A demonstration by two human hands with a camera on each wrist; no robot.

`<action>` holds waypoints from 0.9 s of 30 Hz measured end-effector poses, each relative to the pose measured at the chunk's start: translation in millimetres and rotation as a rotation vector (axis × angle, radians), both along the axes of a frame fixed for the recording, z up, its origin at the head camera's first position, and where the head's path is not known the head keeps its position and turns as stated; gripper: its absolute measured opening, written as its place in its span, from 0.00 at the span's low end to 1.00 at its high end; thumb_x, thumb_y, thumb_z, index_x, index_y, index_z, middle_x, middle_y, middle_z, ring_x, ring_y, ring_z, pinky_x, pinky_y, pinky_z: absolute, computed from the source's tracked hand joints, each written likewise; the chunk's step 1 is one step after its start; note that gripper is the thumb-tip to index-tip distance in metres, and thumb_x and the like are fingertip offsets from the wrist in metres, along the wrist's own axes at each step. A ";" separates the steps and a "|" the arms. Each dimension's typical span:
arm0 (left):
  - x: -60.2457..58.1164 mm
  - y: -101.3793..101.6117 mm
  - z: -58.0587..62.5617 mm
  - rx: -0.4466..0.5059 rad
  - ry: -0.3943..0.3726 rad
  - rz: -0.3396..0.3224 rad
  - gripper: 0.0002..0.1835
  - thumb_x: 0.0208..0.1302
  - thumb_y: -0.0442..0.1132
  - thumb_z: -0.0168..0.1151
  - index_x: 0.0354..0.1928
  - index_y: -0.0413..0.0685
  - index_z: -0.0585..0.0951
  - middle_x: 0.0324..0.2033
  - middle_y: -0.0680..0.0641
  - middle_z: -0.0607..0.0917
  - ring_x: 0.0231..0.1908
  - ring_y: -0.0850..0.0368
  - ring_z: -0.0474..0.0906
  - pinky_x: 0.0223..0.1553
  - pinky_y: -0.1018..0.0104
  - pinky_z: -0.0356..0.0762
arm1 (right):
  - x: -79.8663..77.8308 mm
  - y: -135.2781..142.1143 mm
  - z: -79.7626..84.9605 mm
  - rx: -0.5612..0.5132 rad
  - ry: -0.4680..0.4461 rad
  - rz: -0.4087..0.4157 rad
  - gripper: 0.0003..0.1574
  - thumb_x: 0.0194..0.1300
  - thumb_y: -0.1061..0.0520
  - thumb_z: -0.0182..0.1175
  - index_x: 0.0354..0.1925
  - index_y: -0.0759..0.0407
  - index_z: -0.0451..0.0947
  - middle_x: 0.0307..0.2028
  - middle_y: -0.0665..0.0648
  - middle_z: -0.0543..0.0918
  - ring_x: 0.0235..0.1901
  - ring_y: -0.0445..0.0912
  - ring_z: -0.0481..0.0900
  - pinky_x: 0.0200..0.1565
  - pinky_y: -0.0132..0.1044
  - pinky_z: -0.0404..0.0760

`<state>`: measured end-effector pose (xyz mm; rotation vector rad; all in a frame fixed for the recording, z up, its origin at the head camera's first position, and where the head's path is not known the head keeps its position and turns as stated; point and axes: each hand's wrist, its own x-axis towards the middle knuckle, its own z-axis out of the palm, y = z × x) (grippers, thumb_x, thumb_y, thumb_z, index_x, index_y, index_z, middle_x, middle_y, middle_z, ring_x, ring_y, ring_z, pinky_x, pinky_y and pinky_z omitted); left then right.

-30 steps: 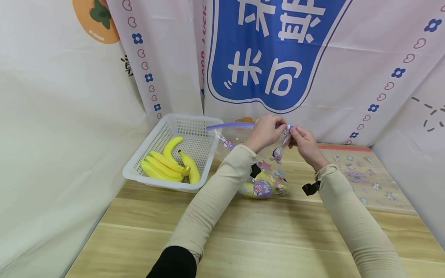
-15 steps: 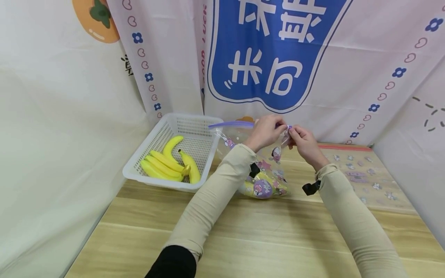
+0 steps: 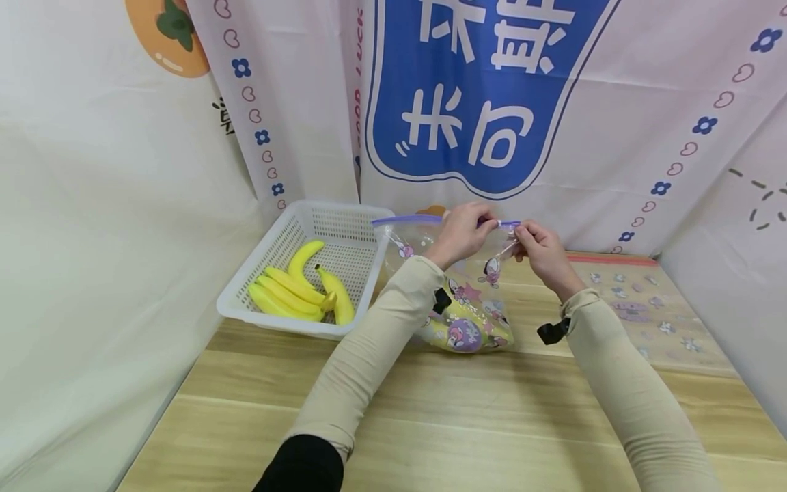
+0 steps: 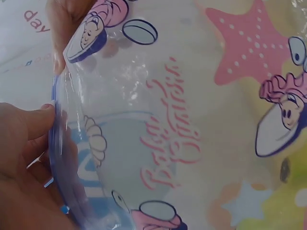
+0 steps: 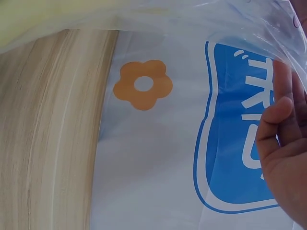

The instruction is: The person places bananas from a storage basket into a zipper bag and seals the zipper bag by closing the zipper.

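Note:
A clear zip bag (image 3: 455,273) with pink and purple cartoon prints stands on the table, its purple zip strip (image 3: 406,219) at the top. Yellow contents show through its lower part, blurred by the print. My left hand (image 3: 465,232) pinches the zip strip right of its middle, beside a small white slider (image 3: 499,223). In the left wrist view, the thumb and fingers of the left hand (image 4: 24,158) lie on both sides of the strip. My right hand (image 3: 544,256) pinches the bag's top right corner; its fingers (image 5: 283,120) appear at the right edge of the right wrist view.
Left of the bag stands a white plastic basket (image 3: 246,316) holding several yellow bananas (image 3: 295,294). Another printed zip bag (image 3: 664,321) with a red strip lies flat on the wooden table (image 3: 455,424) at the right. A printed cloth (image 3: 320,102) hangs behind.
My left hand has moved slightly left along the zip strip, and the white slider sits further left. More purple strip shows between the hands. The right hand stays at the bag's corner.

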<state>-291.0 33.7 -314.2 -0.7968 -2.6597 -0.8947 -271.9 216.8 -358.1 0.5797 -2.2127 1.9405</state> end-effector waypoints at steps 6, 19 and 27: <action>-1.5 -5.4 -2.6 -0.002 -0.019 0.009 0.09 0.68 0.47 0.56 0.40 0.53 0.83 0.37 0.57 0.81 0.34 0.64 0.74 0.46 0.63 0.65 | 0.6 2.5 0.0 0.033 -0.007 -0.016 0.22 0.75 0.55 0.45 0.39 0.78 0.66 0.25 0.50 0.77 0.24 0.40 0.76 0.25 0.30 0.74; -2.4 -11.3 -3.8 0.042 -0.073 -0.001 0.10 0.67 0.48 0.57 0.39 0.52 0.83 0.34 0.56 0.80 0.34 0.63 0.74 0.45 0.64 0.65 | -0.2 5.2 0.4 0.020 -0.007 -0.041 0.20 0.73 0.53 0.47 0.37 0.71 0.70 0.26 0.52 0.76 0.23 0.40 0.77 0.24 0.28 0.74; -1.9 -12.6 -4.5 0.029 -0.071 -0.002 0.10 0.66 0.49 0.58 0.38 0.54 0.83 0.33 0.58 0.80 0.34 0.64 0.74 0.45 0.63 0.63 | 0.4 6.3 -0.4 0.016 -0.006 -0.037 0.22 0.73 0.53 0.47 0.37 0.75 0.68 0.25 0.52 0.77 0.22 0.40 0.78 0.24 0.27 0.74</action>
